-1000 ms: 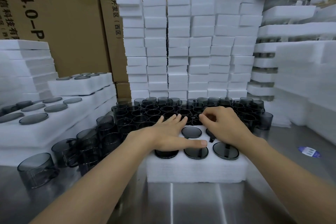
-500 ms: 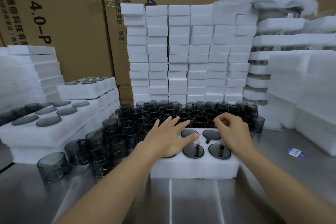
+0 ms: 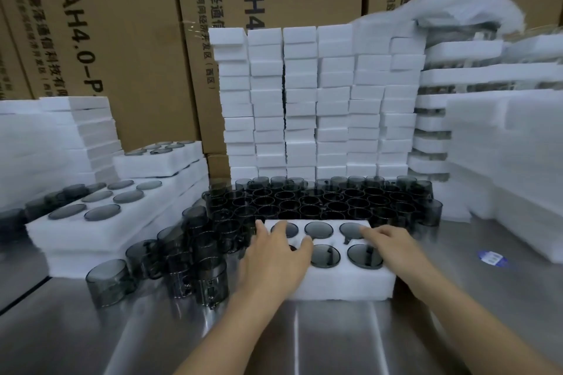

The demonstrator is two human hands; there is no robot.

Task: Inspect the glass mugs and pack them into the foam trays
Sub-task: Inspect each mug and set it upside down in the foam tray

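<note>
A white foam tray (image 3: 341,281) sits on the steel table in front of me, its round holes filled with smoky grey glass mugs (image 3: 324,255) base up. My left hand (image 3: 274,259) lies flat over the tray's left side, fingers spread, covering the near-left hole. Along the tray's right side rests my right hand (image 3: 393,245), fingers extended over the top, holding nothing. Behind the tray stands a dense block of loose grey mugs (image 3: 320,204), mouths up.
More loose mugs (image 3: 182,262) crowd the table to the left. Packed foam trays (image 3: 100,222) are stacked at the left. Columns of foam blocks (image 3: 316,100) rise behind, foam stacks (image 3: 511,167) at the right, cardboard boxes beyond. A blue sticker (image 3: 492,259) lies on the table.
My right hand has left the tray's middle and slid to its right side, uncovering the back-row mugs. The left hand has shifted left. The camera has tilted upward.
</note>
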